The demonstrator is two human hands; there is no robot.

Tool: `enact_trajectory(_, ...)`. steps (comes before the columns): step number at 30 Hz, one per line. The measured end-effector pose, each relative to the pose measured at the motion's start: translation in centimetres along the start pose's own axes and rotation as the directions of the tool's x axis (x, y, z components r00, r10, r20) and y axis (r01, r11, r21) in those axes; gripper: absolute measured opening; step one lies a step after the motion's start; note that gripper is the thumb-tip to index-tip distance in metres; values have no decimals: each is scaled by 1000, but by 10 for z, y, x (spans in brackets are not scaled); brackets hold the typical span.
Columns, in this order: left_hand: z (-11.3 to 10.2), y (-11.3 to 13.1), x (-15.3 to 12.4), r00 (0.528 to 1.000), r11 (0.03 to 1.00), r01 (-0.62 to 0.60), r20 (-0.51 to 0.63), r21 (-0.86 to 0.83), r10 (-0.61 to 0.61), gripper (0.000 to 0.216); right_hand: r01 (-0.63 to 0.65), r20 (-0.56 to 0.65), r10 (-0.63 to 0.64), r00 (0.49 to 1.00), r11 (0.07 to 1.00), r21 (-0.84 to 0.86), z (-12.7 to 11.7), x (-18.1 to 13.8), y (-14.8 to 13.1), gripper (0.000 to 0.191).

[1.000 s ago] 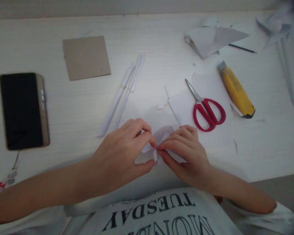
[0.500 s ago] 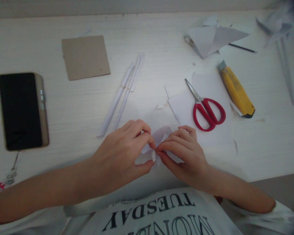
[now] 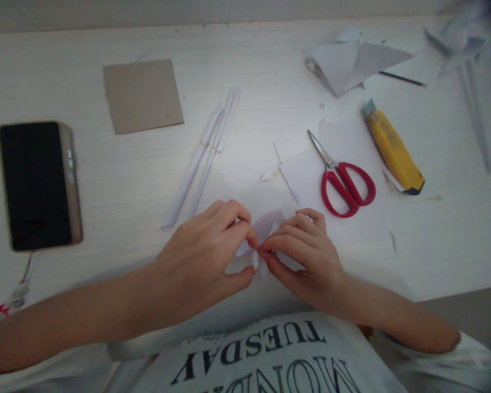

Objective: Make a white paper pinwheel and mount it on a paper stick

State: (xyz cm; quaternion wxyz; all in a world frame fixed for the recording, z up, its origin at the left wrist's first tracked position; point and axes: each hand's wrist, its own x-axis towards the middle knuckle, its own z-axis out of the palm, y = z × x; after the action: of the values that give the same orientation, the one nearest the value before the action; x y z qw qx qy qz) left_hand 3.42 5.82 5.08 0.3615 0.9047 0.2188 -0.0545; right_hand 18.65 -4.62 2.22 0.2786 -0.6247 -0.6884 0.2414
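Observation:
Near the table's front edge, my hands meet over a folded white paper pinwheel (image 3: 268, 224), mostly hidden by my fingers. My left hand (image 3: 207, 254) has its thumb and index finger closed around a small white piece that looks like a cotton swab tip (image 3: 255, 260), at the pinwheel's middle. The fingertips of my right hand (image 3: 305, 251) pinch together at the same spot; exactly what lies between them is too small to make out. Beyond the hands lies a short cut cotton swab end (image 3: 267, 177).
Red-handled scissors (image 3: 347, 188) lie on white paper (image 3: 352, 226), beside a yellow cutter (image 3: 395, 150). Rolled paper sticks (image 3: 194, 166), a cardboard square (image 3: 144, 97) and a phone (image 3: 35, 185) are to the left. Folded paper (image 3: 355, 63) and another pinwheel (image 3: 460, 49) lie at the back right.
Almost nothing differs. Both hands keep their pinch at the pinwheel's middle, and the view has shifted very slightly.

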Motion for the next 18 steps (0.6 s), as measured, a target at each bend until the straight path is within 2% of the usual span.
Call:
enact_trajectory(7,0,-1,0,999,999,-23,-31,32,24,16,20,-64,-21,998,1000,-14,-8,1,1,5)
enact_trajectory(11,0,-2,0,1000,999,-26,0,19,26,14,-88,-259,80,963,996,-20,-22,4,6,17)
enact_trajectory(12,0,-1,0,999,999,-32,-4,17,32,15,-132,-275,116,954,990,-40,-25,5,8,18)
enact_trajectory(15,0,-1,-1,998,998,-57,-23,25,57,14,-245,-169,228,959,966,-87,-30,7,14,22)
enact_trajectory(18,0,-1,-2,998,998,-49,-31,41,50,15,-306,-37,305,952,951,-43,-31,7,19,22)
